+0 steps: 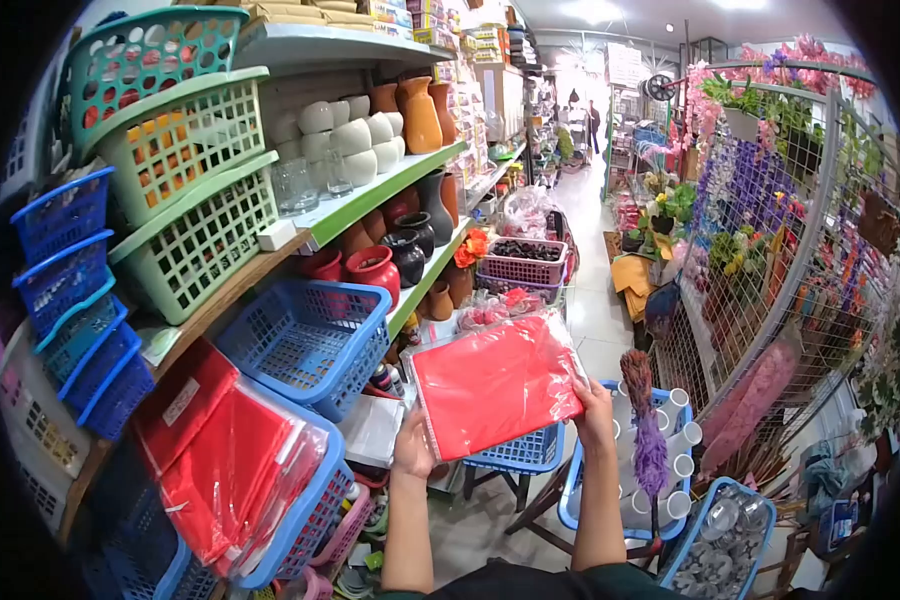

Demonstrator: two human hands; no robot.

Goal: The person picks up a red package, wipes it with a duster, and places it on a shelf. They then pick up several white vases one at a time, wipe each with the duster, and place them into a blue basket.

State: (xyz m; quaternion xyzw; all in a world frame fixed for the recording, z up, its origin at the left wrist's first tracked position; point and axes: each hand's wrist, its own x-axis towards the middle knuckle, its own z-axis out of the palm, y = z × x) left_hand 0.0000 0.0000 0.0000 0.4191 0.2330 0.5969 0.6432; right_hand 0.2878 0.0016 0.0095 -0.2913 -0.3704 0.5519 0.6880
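A flat red package point(490, 385) in clear plastic is held up in front of me, tilted with its face toward me. My left hand point(415, 448) is closed on its lower left edge, and my right hand point(594, 412) grips the right edge. What is folded inside looks like red cloth. To the left, more red packages point(240, 450) in clear plastic lie piled on a blue basket point(315, 500). Just behind my left hand is an open blue basket point(310, 335) with bare slatted sides. Below the held package, another blue basket point(518, 452) is partly hidden.
Shelves point(370, 205) with vases and pots line the left, beside stacked green baskets point(190, 150). At right are a basket of white cups point(682, 465), a purple feathery bundle point(650, 450), a basket of glassware point(722, 540) and a wire rack point(750, 250) of artificial flowers. An aisle point(585, 270) runs ahead; a person point(594, 125) stands far off.
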